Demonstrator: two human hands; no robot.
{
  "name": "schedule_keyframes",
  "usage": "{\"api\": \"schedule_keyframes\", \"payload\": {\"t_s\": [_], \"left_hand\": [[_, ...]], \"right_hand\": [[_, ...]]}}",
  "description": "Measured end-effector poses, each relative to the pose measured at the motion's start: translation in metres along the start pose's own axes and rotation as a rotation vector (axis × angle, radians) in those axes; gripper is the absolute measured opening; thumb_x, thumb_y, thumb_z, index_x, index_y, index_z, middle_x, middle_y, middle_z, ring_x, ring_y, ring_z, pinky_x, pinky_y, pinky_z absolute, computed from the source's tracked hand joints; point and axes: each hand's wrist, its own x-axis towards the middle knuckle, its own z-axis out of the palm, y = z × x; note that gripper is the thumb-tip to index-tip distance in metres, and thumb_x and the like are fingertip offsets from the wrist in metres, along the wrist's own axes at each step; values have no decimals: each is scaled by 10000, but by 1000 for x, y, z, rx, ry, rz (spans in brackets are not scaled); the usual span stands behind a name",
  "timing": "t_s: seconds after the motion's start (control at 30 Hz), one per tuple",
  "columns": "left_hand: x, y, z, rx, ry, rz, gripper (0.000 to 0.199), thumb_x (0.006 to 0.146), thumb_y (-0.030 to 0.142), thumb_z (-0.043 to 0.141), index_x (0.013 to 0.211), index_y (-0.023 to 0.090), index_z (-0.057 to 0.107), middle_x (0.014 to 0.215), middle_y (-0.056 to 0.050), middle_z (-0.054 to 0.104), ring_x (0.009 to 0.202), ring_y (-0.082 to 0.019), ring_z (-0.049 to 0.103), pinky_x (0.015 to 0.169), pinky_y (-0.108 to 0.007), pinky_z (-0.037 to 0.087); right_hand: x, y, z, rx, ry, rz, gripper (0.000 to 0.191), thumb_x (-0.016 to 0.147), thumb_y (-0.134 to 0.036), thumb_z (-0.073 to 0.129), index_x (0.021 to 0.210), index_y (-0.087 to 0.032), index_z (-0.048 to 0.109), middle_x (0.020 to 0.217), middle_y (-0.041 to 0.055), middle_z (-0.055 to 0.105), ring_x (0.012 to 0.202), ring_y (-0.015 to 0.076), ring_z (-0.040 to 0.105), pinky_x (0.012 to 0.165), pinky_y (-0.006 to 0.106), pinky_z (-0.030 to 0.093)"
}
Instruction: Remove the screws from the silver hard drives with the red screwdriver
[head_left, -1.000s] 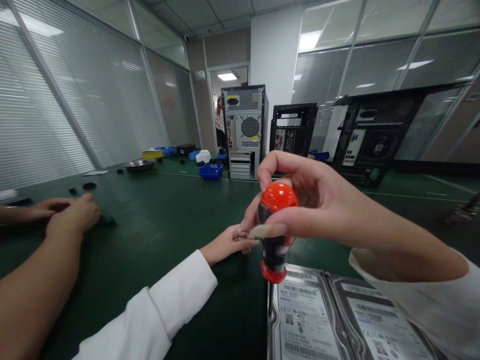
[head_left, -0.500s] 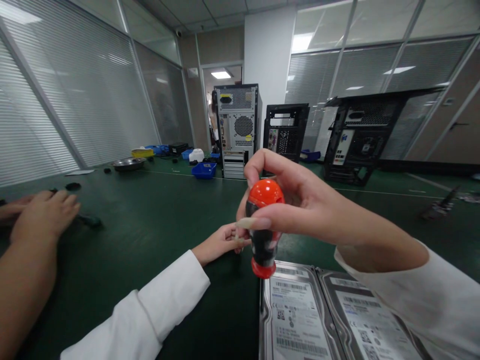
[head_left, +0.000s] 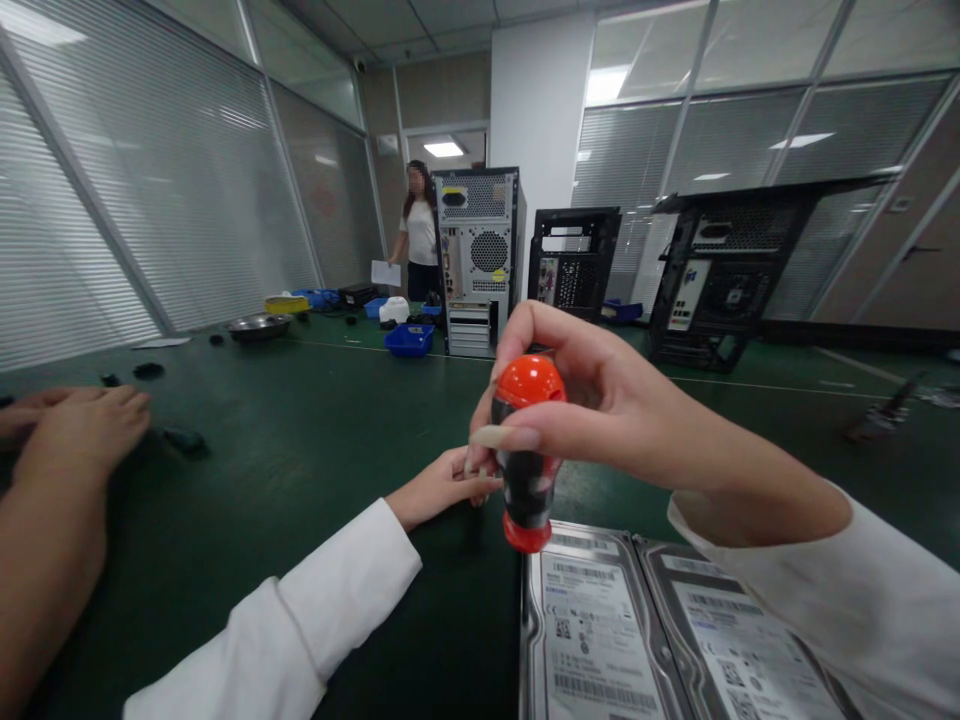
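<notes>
My right hand grips a red and black screwdriver handle upright between thumb and fingers; its lower end hides whatever lies behind it. Past it, my left hand rests low on the green table, its fingers bent together behind the handle; what they hold is hidden. Two hard drives with white labels lie side by side at the bottom right: one just below the screwdriver, the other partly under my right sleeve.
Another person's hands are at the left edge beside small dark parts. Computer cases stand at the back, with a blue tray and a metal bowl. A person stands behind.
A person holding white paper has come into view behind the leftmost case. The hands at the left edge have shifted slightly left. My own hands have barely moved.
</notes>
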Motion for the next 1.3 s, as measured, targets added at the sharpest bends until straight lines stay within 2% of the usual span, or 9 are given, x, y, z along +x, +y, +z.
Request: {"api": "schedule_keyframes", "payload": {"t_s": [0.1,0.3,0.5,0.7,0.93,1.17,1.3], "left_hand": [[-1,2,1,-2,6,-1,325,828,344,807,818,161,539,754,19,542,683,-106,569,637,-233,494],[2,-9,-1,-31,-5,1,370,803,391,833,863,161,551,792,12,567,690,-110,583,638,-237,496],[0,-2,1,6,15,-13,374,798,416,830,844,159,563,752,11,563,683,-117,575,638,-242,495],[1,-7,0,-31,26,-23,399,775,437,861,874,159,591,785,0,580,686,-117,589,639,-243,494],[2,-10,-2,-11,14,-25,419,779,463,856,823,163,567,746,4,579,688,-120,584,649,-244,490],[4,-16,-2,-36,36,-37,378,786,401,870,942,153,632,772,-1,606,679,-118,600,651,-244,493],[4,-17,-4,-50,3,-21,356,806,389,858,964,163,633,801,6,601,692,-108,597,649,-232,491]], "right_hand": [[0,3,-1,11,20,-3,281,922,-322,781,977,-218,525,793,-46,633,703,101,665,616,194,555],[0,3,-1,7,32,10,297,910,-319,793,973,-218,522,769,-45,647,690,101,671,589,173,544],[3,2,-1,20,2,-33,328,877,-330,826,951,-209,530,737,-55,636,640,93,646,544,159,525],[3,-1,0,-18,31,-36,310,874,-301,828,911,-206,535,741,-49,643,659,93,650,571,166,522],[3,4,1,6,55,-55,354,858,-393,839,942,-207,551,752,-49,617,659,94,623,555,158,518],[0,3,1,58,63,-3,374,848,-363,852,1000,-227,539,794,-44,679,706,96,673,602,147,553],[0,4,0,80,72,-4,391,838,-349,862,995,-228,525,782,-45,686,686,96,678,587,145,554]]}}
